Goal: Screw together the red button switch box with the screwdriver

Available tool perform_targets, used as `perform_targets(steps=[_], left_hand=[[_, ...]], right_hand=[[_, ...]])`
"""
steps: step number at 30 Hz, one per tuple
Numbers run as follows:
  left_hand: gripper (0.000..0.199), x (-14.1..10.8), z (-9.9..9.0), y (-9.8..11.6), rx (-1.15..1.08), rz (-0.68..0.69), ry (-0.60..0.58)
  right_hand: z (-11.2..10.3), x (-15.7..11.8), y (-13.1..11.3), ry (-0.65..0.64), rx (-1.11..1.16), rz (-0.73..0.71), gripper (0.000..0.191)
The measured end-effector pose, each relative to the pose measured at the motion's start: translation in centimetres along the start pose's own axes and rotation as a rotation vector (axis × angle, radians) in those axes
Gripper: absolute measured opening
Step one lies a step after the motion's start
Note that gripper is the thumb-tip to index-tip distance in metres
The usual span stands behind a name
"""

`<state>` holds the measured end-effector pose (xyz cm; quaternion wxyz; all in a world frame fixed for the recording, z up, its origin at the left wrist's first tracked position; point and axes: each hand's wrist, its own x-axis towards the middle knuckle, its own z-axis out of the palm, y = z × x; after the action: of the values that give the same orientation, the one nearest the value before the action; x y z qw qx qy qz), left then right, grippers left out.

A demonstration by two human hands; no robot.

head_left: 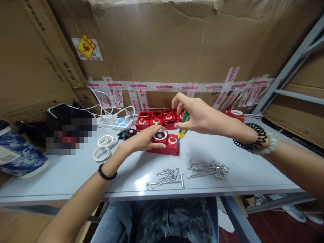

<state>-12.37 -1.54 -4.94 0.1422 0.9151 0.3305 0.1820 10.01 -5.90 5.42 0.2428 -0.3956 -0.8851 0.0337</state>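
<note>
Centre of frame: left hand [145, 139] lies flat over the red box [164, 143], fingers spread and pressing down on it, not wrapped round anything. Right hand [199, 116] has its fingers closed on a screwdriver [182, 128] with a yellow-green handle, tip down at the right end of the box by its red button.

Progress, judging from the layout: a row of red units [158, 118] sits behind, just above the box, looking assembled. The one under the hands is in work. Plenty of fasteners left: screws [169, 175] piled lower centre, a heap of metal pins [210, 167] right of them. White rings [103, 146] lie loose at centre left. So likely partway, count unclear.

Room: bench [253, 175] is open to the right of the pins. Near edge runs close under the screw pile. Left is tighter: power strip and cables [113, 121], a blue patterned container [20, 152] at far left. Cardboard wall behind, metal shelf frame [291, 67] upper right.
</note>
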Motion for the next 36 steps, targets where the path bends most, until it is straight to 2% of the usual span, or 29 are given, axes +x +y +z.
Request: perform_targets(steps=[3, 9, 12, 16, 18, 22, 28, 36], left_hand=[[0.049, 0.0, 0.0, 0.0, 0.003, -0.005, -0.006], [0.056, -0.3, 0.0, 0.4, 0.084, -0.082, -0.021], [0.058, -0.2, 0.1, 1.1, 0.171, -0.068, 0.047], [0.030, 0.4, 0.8, 2.8, 0.261, 0.121, 0.182], [0.021, 0.8, 1.4, 3.5, 0.306, 0.177, 0.176], [0.016, 1.4, 2.4, 4.0, 0.345, 0.196, 0.134], [0.009, 1.8, 2.6, 3.8, 0.319, 0.173, 0.104], [0.014, 2.0, 2.7, 4.0, 0.371, 0.130, 0.103]], right_hand=[[0.4, 0.1, 0.2, 0.075, 0.107, -0.037, 0.030], [0.2, 0.1, 0.1, 0.206, 0.184, -0.075, 0.025], [-0.5, -0.3, -0.1, 0.266, 0.200, -0.076, 0.024], [-1.3, -1.7, 0.1, 0.380, 0.175, -0.054, 0.022], [-1.5, -2.5, 0.5, 0.427, 0.168, -0.033, 0.021], [-1.6, -3.8, 1.7, 0.508, 0.181, 0.016, 0.021], [-1.4, -4.3, 2.9, 0.533, 0.199, 0.051, 0.021], [-1.3, -4.1, 2.8, 0.536, 0.215, 0.088, 0.021]])
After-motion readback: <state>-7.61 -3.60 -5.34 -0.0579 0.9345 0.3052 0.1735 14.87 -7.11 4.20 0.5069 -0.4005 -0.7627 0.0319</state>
